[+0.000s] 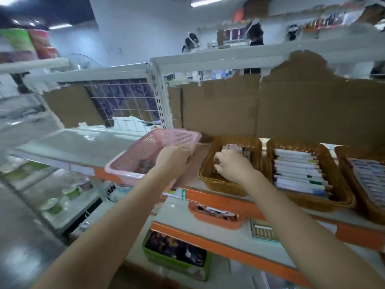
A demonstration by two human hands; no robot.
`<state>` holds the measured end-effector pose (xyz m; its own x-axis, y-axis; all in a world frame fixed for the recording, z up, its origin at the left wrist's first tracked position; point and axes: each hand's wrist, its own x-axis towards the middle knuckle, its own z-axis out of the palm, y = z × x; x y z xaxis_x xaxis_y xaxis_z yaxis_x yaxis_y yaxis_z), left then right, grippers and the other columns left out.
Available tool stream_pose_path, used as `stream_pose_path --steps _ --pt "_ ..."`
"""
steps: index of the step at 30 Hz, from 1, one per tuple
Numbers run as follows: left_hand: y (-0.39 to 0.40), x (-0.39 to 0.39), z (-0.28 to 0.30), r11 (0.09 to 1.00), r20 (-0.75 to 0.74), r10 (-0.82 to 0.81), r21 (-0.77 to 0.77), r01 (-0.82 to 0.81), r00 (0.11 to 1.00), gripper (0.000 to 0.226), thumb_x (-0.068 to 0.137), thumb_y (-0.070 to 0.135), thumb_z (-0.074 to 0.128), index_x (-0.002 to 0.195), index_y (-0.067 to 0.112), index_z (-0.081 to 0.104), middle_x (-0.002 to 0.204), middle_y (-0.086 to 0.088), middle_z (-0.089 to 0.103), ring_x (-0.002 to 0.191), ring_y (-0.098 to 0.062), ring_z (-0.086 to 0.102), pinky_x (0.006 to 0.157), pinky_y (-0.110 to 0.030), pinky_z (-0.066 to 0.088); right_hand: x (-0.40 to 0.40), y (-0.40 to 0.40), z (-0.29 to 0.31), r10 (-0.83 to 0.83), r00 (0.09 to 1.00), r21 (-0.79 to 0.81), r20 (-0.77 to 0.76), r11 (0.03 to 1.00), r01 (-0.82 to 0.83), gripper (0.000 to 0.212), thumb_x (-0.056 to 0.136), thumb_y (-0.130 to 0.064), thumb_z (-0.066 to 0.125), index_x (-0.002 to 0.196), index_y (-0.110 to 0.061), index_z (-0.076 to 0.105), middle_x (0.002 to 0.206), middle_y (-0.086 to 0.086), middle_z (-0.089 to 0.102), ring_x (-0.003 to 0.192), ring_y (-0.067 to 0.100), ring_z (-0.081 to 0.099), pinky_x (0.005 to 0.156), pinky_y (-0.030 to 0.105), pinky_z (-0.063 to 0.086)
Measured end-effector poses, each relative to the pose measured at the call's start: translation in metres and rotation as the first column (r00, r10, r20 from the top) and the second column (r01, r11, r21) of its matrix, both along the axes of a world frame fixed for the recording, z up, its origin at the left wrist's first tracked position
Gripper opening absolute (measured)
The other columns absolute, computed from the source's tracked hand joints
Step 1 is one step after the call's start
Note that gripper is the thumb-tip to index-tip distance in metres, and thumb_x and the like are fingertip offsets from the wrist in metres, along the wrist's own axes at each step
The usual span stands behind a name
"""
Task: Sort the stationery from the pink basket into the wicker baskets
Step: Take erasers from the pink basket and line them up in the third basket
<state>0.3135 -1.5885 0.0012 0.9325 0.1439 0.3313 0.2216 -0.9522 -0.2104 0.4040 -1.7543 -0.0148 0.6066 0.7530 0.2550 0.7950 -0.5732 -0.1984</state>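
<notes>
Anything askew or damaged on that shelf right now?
Yes. The pink basket sits tilted, its near corner hanging past the shelf edge, held by the left hand. The cardboard backing has a ragged, torn top edge. The wicker baskets sit flat, with their contents in rows.

My left hand [173,158] grips the tilted pink basket [145,151]; my right hand [231,166] reaches into the nearest wicker basket [210,176].

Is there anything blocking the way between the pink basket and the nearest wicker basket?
Nothing visible. The pink basket, held by the left hand, sits beside the wicker basket, where the right hand already reaches.
</notes>
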Motion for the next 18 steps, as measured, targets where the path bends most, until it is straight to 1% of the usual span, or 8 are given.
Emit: stream_pose_path --steps 2,3,5,8,9,12,15,18 --pt "0.030 -0.014 -0.001 0.998 -0.014 0.045 -0.043 -0.045 0.999 0.026 0.093 0.028 0.044 0.098 0.016 0.067 0.102 -0.005 0.067 0.093 -0.028 0.062 0.067 -0.030 0.043 -0.008 0.034 0.000 0.017 1.000 0.016 0.008 1.000 -0.017 0.025 0.096 -0.026 0.047 0.113 -0.011 0.059 0.115 0.009 0.057 0.109 0.026 0.052 0.088 0.040 0.048" --pt "0.046 -0.019 -0.001 0.997 -0.018 0.065 -0.049 -0.066 0.998 0.025 0.093 0.027 0.044 0.096 0.016 0.066 0.101 -0.004 0.066 0.092 -0.027 0.061 0.067 -0.029 0.042 -0.010 0.050 0.000 0.027 1.000 0.028 0.011 0.999 -0.028 0.026 0.096 -0.026 0.047 0.114 -0.011 0.059 0.116 0.008 0.057 0.111 0.025 0.051 0.089 0.039 0.047" --pt "0.077 -0.026 -0.004 0.995 0.000 0.088 -0.043 -0.088 0.996 0.026 0.093 0.027 0.043 0.092 0.014 0.065 0.097 -0.003 0.065 0.090 -0.026 0.061 0.065 -0.030 0.043 -0.013 0.080 0.001 0.057 0.998 0.064 0.014 0.996 -0.058 0.026 0.095 -0.026 0.047 0.113 -0.011 0.060 0.116 0.008 0.058 0.112 0.024 0.051 0.088 0.036 0.046" --pt "0.113 -0.032 -0.010 0.994 0.044 0.102 -0.048 -0.100 0.994 0.029 0.095 0.028 0.042 0.089 0.013 0.066 0.087 -0.001 0.061 0.086 -0.023 0.059 0.061 -0.028 0.038 -0.012 0.119 -0.004 0.082 0.996 0.118 0.017 0.989 -0.084 0.022 0.095 -0.025 0.046 0.107 -0.012 0.060 0.112 0.005 0.059 0.108 0.022 0.051 0.083 0.033 0.044" --pt "0.125 -0.033 -0.013 0.993 0.053 0.105 -0.058 -0.102 0.993 0.030 0.095 0.029 0.041 0.089 0.013 0.065 0.086 0.000 0.059 0.086 -0.022 0.059 0.061 -0.028 0.038 -0.013 0.130 -0.006 0.088 0.996 0.129 0.015 0.988 -0.089 0.021 0.095 -0.025 0.046 0.107 -0.013 0.059 0.110 0.004 0.058 0.107 0.021 0.050 0.082 0.033 0.044" --pt "0.154 -0.031 -0.025 0.990 0.059 0.117 -0.091 -0.111 0.991 0.032 0.097 0.032 0.039 0.089 0.015 0.064 0.090 0.000 0.062 0.086 -0.020 0.058 0.068 -0.031 0.047 -0.014 0.159 -0.016 0.109 0.993 0.143 0.034 0.983 -0.113 0.022 0.096 -0.028 0.047 0.110 -0.014 0.057 0.110 0.001 0.056 0.105 0.019 0.049 0.084 0.031 0.043" --pt "0.175 -0.029 -0.039 0.985 0.076 0.129 -0.121 -0.120 0.989 0.035 0.099 0.035 0.035 0.091 0.016 0.063 0.093 0.001 0.063 0.083 -0.017 0.054 0.074 -0.029 0.046 -0.018 0.179 -0.024 0.132 0.990 0.129 0.047 0.982 -0.137 0.021 0.096 -0.029 0.047 0.111 -0.016 0.056 0.113 0.000 0.056 0.108 0.018 0.047 0.090 0.029 0.041" --pt "0.187 -0.028 -0.049 0.979 0.074 0.158 -0.139 -0.147 0.985 0.035 0.099 0.037 0.035 0.090 0.016 0.062 0.095 0.000 0.064 0.088 -0.021 0.057 0.078 -0.032 0.044 -0.025 0.193 -0.029 0.134 0.990 0.126 0.038 0.982 -0.138 0.021 0.097 -0.031 0.045 0.110 -0.019 0.056 0.114 -0.003 0.055 0.109 0.016 0.046 0.093 0.028 0.040"
